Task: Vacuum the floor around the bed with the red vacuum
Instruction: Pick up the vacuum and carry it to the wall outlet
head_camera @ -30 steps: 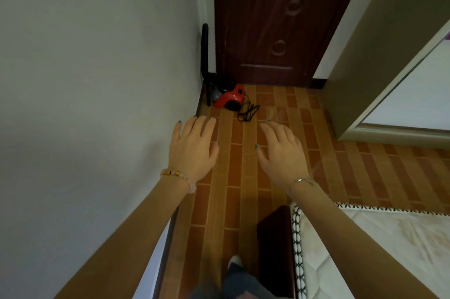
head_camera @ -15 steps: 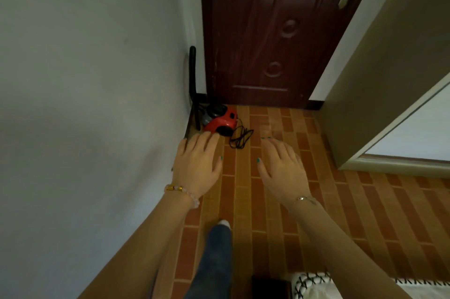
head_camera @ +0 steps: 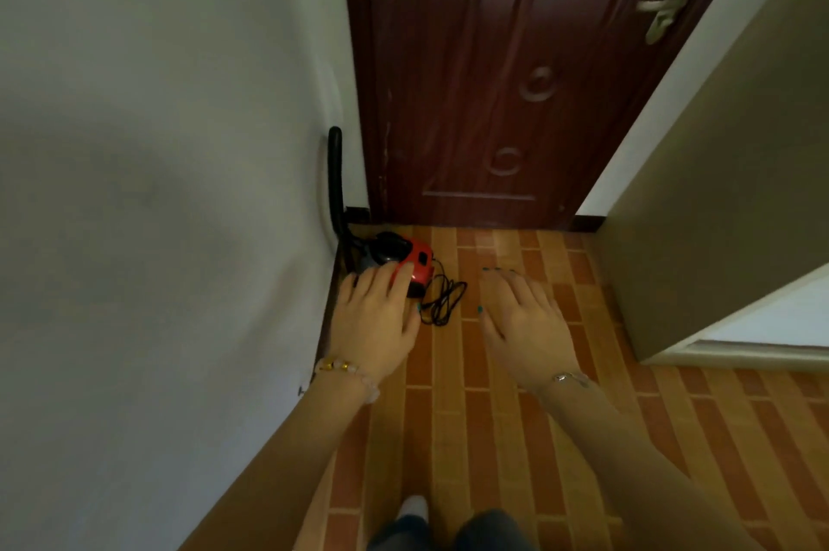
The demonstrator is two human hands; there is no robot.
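Both hands open and empty; may trip on loose cord beside vacuum.

home interior, corner by a door.
dark red carved wooden door, orange brick-pattern floor, plain white wall.

Both empty hands reach toward red vacuum.

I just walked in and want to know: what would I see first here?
The red vacuum on the tiled floor in the corner, its black hose standing up against the wall, pops out first. Behind it is a dark wooden door. Two empty hands, left and right, reach toward it.
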